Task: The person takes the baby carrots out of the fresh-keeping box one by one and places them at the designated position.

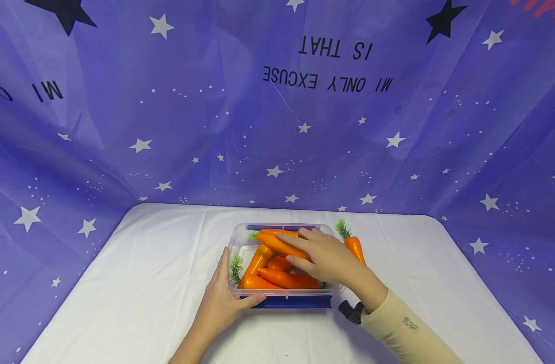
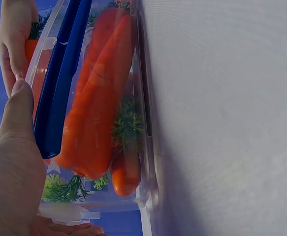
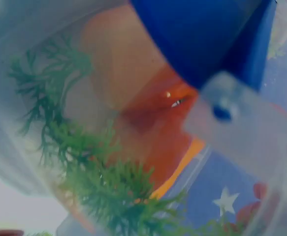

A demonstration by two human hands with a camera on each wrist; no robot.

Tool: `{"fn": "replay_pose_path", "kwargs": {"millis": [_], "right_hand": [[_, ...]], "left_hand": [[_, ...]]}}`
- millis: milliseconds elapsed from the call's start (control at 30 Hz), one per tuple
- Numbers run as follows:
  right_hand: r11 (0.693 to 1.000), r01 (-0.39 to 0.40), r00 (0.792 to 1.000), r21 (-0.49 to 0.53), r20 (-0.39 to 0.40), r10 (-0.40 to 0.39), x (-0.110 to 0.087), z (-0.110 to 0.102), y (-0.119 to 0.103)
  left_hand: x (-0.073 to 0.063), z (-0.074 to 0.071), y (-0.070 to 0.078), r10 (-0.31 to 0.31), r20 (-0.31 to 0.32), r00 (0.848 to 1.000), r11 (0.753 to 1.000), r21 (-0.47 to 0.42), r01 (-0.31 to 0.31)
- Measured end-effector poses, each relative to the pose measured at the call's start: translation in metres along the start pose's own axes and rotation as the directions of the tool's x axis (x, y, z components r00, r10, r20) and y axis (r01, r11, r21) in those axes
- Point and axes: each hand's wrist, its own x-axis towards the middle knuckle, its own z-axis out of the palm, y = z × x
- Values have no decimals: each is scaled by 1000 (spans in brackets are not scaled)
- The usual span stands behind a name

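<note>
1. Purple star-print backdrop (image 1: 241, 151): one, running 9 through 12 to 3 o'clock behind everything.
2. White surface (image 1: 441, 283): one, carries all items below.
3. Clear box (image 1: 300, 291): one, on the surface, no lid over it. Progress, judged: well along. Most carrots sit inside, one of these not let go; one lies outside; box not closed.
4. Left hand (image 1: 220, 298): one, at the box's 8 o'clock. Grip clasps the box corner, thumb in front, fingers along the side wall.
5. Right hand (image 1: 325, 255): one, over the box's 2 o'clock. Grip has thumb and fingers round one carrot.
6. Blue flaps (image 1: 300, 302): two, at the box's 12 and 6 o'clock.
7. Carrots: seven counted. Held carrot (image 1: 270, 241) tops the pile near the box's 12 o'clock; five other carrots (image 1: 288, 278) inside, mostly toward 6; loose carrot (image 1: 356, 248) on the surface at 3 o'clock, lower end by the right forearm, contact unclear. Overlap may hide more.
8. Black device (image 1: 350, 311): one, box's 4 o'clock, beside the right wrist.
</note>
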Motion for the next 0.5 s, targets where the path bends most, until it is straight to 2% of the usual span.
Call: {"fn": "replay_pose_path", "kwargs": {"millis": [267,500], "right_hand": [[999,-23,997,-23,-67,22,-8,-11,7],[993,-105,989,-51,-107,99,-18,-19,21]], "left_hand": [[-1,0,1,-6,5,1000,1000,3,6],[-1,0,1,-11,5,1000,1000,-3,11]]}}
